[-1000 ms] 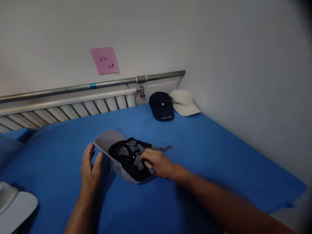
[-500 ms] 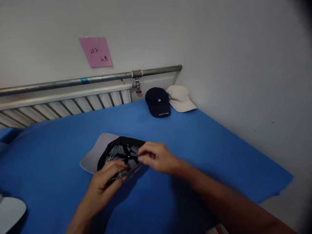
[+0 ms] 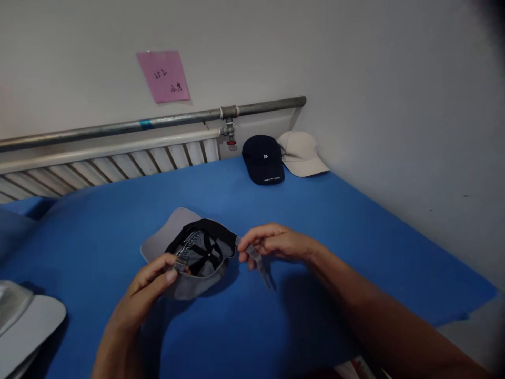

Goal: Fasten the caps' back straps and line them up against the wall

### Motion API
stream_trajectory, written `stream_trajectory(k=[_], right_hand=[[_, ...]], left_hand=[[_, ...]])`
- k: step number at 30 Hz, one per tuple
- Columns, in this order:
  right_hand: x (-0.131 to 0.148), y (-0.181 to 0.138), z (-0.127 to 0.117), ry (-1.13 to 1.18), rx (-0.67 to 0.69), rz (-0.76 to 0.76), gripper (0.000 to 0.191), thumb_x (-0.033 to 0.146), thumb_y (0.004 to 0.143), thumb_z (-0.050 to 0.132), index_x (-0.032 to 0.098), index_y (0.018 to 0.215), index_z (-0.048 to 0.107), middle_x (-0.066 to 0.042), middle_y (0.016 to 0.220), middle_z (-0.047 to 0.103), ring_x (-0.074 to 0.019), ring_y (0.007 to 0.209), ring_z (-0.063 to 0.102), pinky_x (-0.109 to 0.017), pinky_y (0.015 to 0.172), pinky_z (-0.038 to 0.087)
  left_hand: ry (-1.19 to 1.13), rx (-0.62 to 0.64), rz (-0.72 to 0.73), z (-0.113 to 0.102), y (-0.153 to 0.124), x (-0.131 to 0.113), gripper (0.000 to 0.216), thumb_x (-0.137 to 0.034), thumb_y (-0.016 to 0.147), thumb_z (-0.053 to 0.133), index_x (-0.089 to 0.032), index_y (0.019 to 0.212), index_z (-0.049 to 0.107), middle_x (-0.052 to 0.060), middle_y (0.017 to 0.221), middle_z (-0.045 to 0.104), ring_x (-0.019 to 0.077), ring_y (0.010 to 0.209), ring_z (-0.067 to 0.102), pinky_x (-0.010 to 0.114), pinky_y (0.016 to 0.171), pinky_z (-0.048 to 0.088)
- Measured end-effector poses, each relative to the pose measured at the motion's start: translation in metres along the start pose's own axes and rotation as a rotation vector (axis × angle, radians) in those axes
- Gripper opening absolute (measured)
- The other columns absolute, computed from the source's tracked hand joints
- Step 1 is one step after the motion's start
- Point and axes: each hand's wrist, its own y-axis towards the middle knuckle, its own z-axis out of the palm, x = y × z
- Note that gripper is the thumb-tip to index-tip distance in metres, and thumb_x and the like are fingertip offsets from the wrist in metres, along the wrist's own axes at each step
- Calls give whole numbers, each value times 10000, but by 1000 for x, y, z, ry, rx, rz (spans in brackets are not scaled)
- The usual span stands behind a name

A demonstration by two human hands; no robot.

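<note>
A grey baseball cap (image 3: 169,231) lies upturned on the blue surface, its brim to the far left and its dark lining showing. My left hand (image 3: 152,281) pinches the metal buckle (image 3: 181,264) at the cap's near back edge between thumb and fingers. On the other side, my right hand (image 3: 276,242) grips the loose grey strap (image 3: 258,261), whose free end dangles below the fingers. Strap and buckle are apart, with the cap's back opening between my hands.
A navy cap (image 3: 263,160) and a beige cap (image 3: 302,152) sit by the wall at the back. Pale caps (image 3: 35,329) lie at the lower left. Behind the blue-covered table (image 3: 374,252) are a radiator (image 3: 118,163), a pipe (image 3: 185,117) and a pink note (image 3: 164,76).
My hands have drawn apart, and the strap's end now hangs free from my right hand. The view has shifted slightly, showing more of the caps at lower left.
</note>
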Motion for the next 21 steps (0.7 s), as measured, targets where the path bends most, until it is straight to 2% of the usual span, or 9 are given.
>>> stream_trajectory(k=[2,5,7,9,12,14,16,18,21], right_hand=[[2,1,6,-43,-29,-20,299,125,738,576,157,1022,666,-57,931,696,-155,809,665,-334,770,518],[8,2,15,-314,-161,-95,191,183,798,618,171,971,697,-33,872,658,-121,772,626,-301,760,509],[12,1,21,-550,-235,-222,140,225,833,618,182,922,717,-37,881,626,-120,794,601,-298,774,500],[16,0,27,-742,-286,-382,120,226,845,614,196,892,720,-64,1007,614,-154,938,591,-328,855,482],[16,-1,37,-711,-298,-521,132,193,874,563,199,897,693,-70,1071,621,-168,1002,591,-340,881,475],[12,1,44,-492,-262,-454,142,198,896,518,184,909,659,-39,882,643,-123,775,611,-291,736,503],[6,4,52,-325,-225,-298,124,209,886,521,167,905,636,6,712,600,-84,598,541,-235,592,462],[0,7,58,-306,-203,-186,97,227,853,567,156,851,633,31,646,551,-66,546,476,-202,523,393],[-6,13,63,-369,-207,-128,126,256,833,606,154,763,629,49,607,489,-54,531,411,-193,492,328]], left_hand=[[-62,-22,-20,2,0,0,272,-412,720,721,-168,840,701,71,769,680,197,682,611,269,597,490],[-23,46,-8,6,1,-4,204,-373,803,664,-187,884,685,44,803,678,177,729,605,254,648,477],[33,103,17,7,2,-7,177,-354,849,619,-199,901,685,41,848,672,184,808,604,271,727,474],[59,125,37,9,3,-8,172,-355,864,599,-208,895,683,37,860,658,184,827,592,278,749,462],[49,137,37,13,4,-6,143,-347,849,619,-222,890,676,14,810,622,152,737,548,257,680,434],[38,176,33,17,4,-5,127,-334,839,633,-220,878,674,3,778,598,136,705,520,246,659,414],[22,233,19,22,4,-3,127,-330,834,637,-209,851,672,1,748,581,129,685,503,240,641,399],[-5,283,3,24,5,-3,129,-327,823,643,-201,831,670,4,732,581,128,667,499,240,623,391],[-70,359,19,23,6,-1,145,-337,791,662,-203,844,672,20,767,616,146,706,529,253,653,410]])
